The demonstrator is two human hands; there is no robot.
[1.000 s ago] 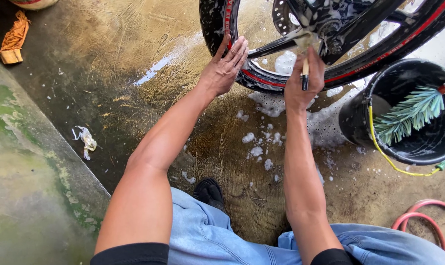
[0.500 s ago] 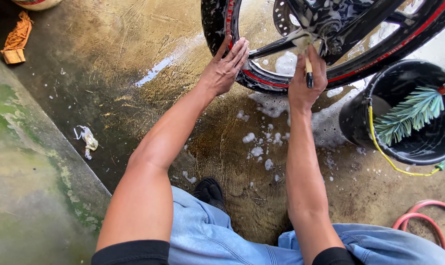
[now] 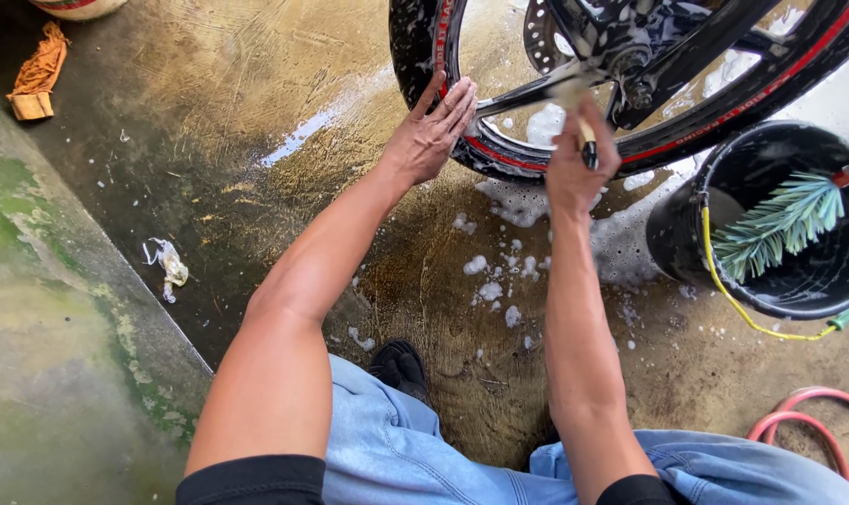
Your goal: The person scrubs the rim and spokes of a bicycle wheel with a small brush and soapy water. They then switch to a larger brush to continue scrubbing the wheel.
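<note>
while i crouch on wet concrete, a raised mossy ledge (image 3: 59, 309) runs along my left and the black bucket (image 3: 686, 234) sits close on my right, so open floor is mostly between my arms and out to the upper left. soap foam patches (image 3: 490, 276) dot the ground under the wheel, and a red hose loop (image 3: 808, 421) curls at the bottom right corner. an orange rag (image 3: 39, 70) lies far up left, and a crumpled plastic scrap (image 3: 169, 269) sits by the ledge.

the motorcycle wheel (image 3: 724, 108) is glossy black with a red rim stripe, wet and sudsy, spokes and a drilled brake disc up near the hub. inside the bucket rests a green bristly brush (image 3: 780, 224), with a yellow handle wire along the rim.

my left hand (image 3: 429, 140) lies flat, fingers spread, against the tyre's left edge, touching rubber and rim. my right hand (image 3: 579, 164) is closed in a fist around a small brush handle (image 3: 588, 150), its dark end poking out above my knuckles, its foamy head against a spoke just above the fist. the wheel is directly ahead, both hands on it.
</note>
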